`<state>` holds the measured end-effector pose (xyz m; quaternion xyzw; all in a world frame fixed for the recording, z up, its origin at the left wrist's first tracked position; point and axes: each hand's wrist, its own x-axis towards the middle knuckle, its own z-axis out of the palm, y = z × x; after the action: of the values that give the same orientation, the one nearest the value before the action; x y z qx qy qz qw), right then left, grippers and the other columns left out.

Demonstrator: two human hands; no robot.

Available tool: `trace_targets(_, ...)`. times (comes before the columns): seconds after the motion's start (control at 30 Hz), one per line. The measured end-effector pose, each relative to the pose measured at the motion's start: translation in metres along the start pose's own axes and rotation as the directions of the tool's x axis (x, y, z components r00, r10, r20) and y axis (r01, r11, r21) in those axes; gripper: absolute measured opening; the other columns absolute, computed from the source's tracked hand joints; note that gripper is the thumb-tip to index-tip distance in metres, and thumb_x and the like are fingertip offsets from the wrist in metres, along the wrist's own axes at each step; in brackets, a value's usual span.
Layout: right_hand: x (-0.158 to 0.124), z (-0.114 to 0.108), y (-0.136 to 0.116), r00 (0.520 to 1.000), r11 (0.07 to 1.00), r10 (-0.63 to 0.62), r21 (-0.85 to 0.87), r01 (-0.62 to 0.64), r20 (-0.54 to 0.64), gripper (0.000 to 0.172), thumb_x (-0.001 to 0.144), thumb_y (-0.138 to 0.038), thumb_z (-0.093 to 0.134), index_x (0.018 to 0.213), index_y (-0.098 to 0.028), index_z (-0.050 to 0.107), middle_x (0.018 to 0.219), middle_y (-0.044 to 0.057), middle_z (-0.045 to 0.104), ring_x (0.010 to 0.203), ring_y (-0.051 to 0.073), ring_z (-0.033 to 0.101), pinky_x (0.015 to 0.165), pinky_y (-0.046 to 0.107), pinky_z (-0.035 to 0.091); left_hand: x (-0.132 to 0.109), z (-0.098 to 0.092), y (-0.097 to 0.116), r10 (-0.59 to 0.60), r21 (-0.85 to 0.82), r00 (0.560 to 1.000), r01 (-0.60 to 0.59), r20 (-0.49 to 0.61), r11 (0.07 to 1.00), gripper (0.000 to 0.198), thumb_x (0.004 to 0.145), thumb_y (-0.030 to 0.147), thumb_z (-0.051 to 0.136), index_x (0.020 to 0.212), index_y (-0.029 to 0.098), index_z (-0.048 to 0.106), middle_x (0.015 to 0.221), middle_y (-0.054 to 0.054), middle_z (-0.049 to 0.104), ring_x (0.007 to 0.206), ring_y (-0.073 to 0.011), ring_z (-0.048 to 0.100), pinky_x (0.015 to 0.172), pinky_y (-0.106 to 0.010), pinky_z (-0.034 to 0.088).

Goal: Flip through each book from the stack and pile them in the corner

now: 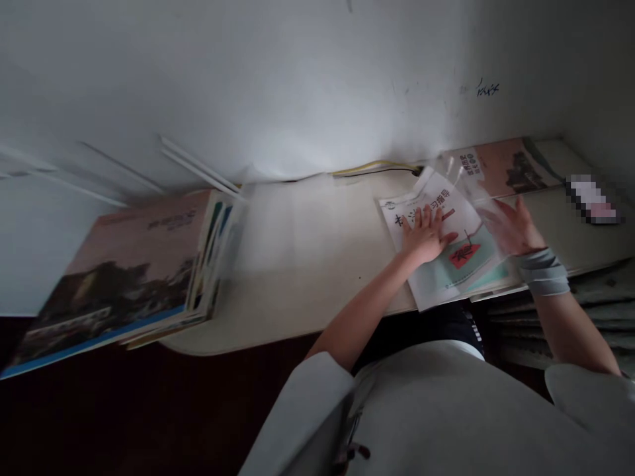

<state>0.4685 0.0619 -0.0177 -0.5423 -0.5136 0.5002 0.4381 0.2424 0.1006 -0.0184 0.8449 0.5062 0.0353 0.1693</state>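
A booklet with a white and green cover (430, 281) and a red patch lies on the table at the right, with clear plastic film over and around it. My left hand (426, 236) rests flat on its upper part, fingers spread. At the booklet's right edge, my right hand (516, 226) is beside the loose clear film (461, 175), its thumb raised apart from the outstretched fingers. The fingers are blurred, and whether they touch the film is unclear. Behind the film lies a pink-covered book (501, 168), partly hidden.
At the left, a stack of books (129, 264) topped by a pinkish cover overhangs the white table (307, 264). A yellow cable (377, 164) runs along the wall. A pixelated object (595, 200) sits at the far right. Grey ridged material (605, 311) is below the table's right edge.
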Motion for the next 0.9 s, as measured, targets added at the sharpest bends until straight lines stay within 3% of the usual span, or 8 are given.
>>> trace_targets(0.2, -0.026, 0.002, -0.029, 0.998, 0.992, 0.054, 0.111, -0.053, -0.012, 0.059, 0.077, -0.07, 0.053, 0.122, -0.032, 0.052, 0.127, 0.006, 0.062, 0.118, 0.024, 0.058, 0.094, 0.044, 0.051, 0.032, -0.009, -0.001, -0.097, -0.095, 0.959, 0.074, -0.266, 0.993, 0.073, 0.093, 0.059, 0.02, 0.152, 0.021, -0.002, 0.16, -0.011, 0.003, 0.146, -0.0294, 0.004, 0.114, -0.055, 0.016)
trace_targets(0.27, -0.03, 0.002, -0.044, 1.0, 0.996, 0.009, 0.094, -0.011, 0.018, 0.058, 0.077, -0.069, 0.054, 0.122, -0.032, 0.052, 0.127, 0.007, 0.062, 0.119, 0.025, 0.057, 0.094, 0.046, 0.05, 0.04, -0.01, 0.003, -0.084, -0.103, 0.969, 0.061, -0.234, 0.993, 0.072, 0.094, 0.057, 0.021, 0.152, 0.021, 0.0, 0.16, -0.011, 0.004, 0.146, -0.0297, 0.006, 0.114, -0.053, 0.018)
trace_targets(0.33, -0.029, -0.003, -0.053, 0.998, 0.999, -0.036, 0.013, 0.036, 0.043, 0.059, 0.076, -0.064, 0.059, 0.126, -0.033, 0.049, 0.126, 0.006, 0.062, 0.114, 0.026, 0.06, 0.09, 0.046, 0.052, 0.044, -0.012, 0.006, 0.076, -0.05, 0.99, -0.083, -0.121, 0.995, 0.069, 0.094, 0.056, 0.026, 0.152, 0.023, 0.01, 0.16, -0.009, 0.009, 0.146, -0.0293, 0.009, 0.114, -0.052, 0.017)
trace_targets(0.43, -0.025, -0.018, -0.049, 0.998, 0.948, -0.049, -0.312, 0.055, 0.027, 0.064, 0.071, -0.051, 0.068, 0.129, -0.031, 0.049, 0.118, 0.007, 0.065, 0.097, 0.025, 0.066, 0.081, 0.044, 0.055, 0.049, -0.019, -0.001, 0.243, 0.028, 0.967, -0.241, -0.079, 0.97, 0.059, 0.096, 0.051, 0.026, 0.148, 0.026, 0.024, 0.158, -0.006, 0.019, 0.145, -0.0261, 0.014, 0.115, -0.049, 0.018)
trace_targets(0.53, -0.024, -0.03, -0.029, 0.999, 0.746, -0.047, -0.666, 0.025, -0.016, 0.053, 0.071, -0.04, 0.067, 0.121, -0.025, 0.057, 0.104, 0.008, 0.069, 0.084, 0.023, 0.067, 0.08, 0.043, 0.053, 0.053, -0.033, -0.029, 0.068, 0.072, 0.967, -0.051, -0.247, 0.996, 0.055, 0.097, 0.046, 0.022, 0.146, 0.02, 0.029, 0.153, -0.012, 0.03, 0.142, -0.0275, 0.023, 0.111, -0.047, 0.026)
trace_targets(0.67, -0.027, -0.028, 0.001, 0.999, 0.668, -0.013, -0.744, -0.02, -0.039, 0.054, 0.079, -0.039, 0.058, 0.13, -0.021, 0.049, 0.083, 0.004, 0.071, 0.076, 0.022, 0.067, 0.076, 0.038, 0.051, 0.055, -0.043, -0.075, -0.19, 0.122, 0.967, 0.212, -0.167, 0.97, 0.053, 0.091, 0.045, 0.044, 0.134, 0.014, 0.044, 0.133, -0.02, 0.052, 0.123, -0.033, 0.047, 0.097, -0.045, 0.041)
trace_targets(0.77, -0.024, -0.023, 0.017, 0.995, 0.676, -0.012, -0.734, -0.067, -0.102, 0.057, 0.08, -0.038, 0.055, 0.132, -0.016, 0.046, 0.07, 0.002, 0.067, 0.066, 0.02, 0.063, 0.066, 0.033, 0.049, 0.052, -0.047, -0.089, -0.208, 0.168, 0.97, 0.228, -0.128, 0.959, 0.047, 0.088, 0.047, 0.05, 0.121, 0.015, 0.055, 0.124, -0.019, 0.057, 0.115, -0.0321, 0.053, 0.091, -0.042, 0.044)
trace_targets(0.9, -0.017, -0.025, 0.025, 0.982, 0.501, -0.077, -0.858, -0.111, -0.172, 0.05, 0.078, -0.028, 0.055, 0.126, -0.016, 0.053, 0.074, 0.004, 0.067, 0.069, 0.021, 0.062, 0.065, 0.033, 0.047, 0.044, -0.057, -0.087, -0.229, 0.203, 0.973, 0.231, -0.036, 0.952, 0.039, 0.086, 0.045, 0.053, 0.107, 0.015, 0.063, 0.106, -0.017, 0.067, 0.103, -0.0294, 0.061, 0.086, -0.04, 0.045)
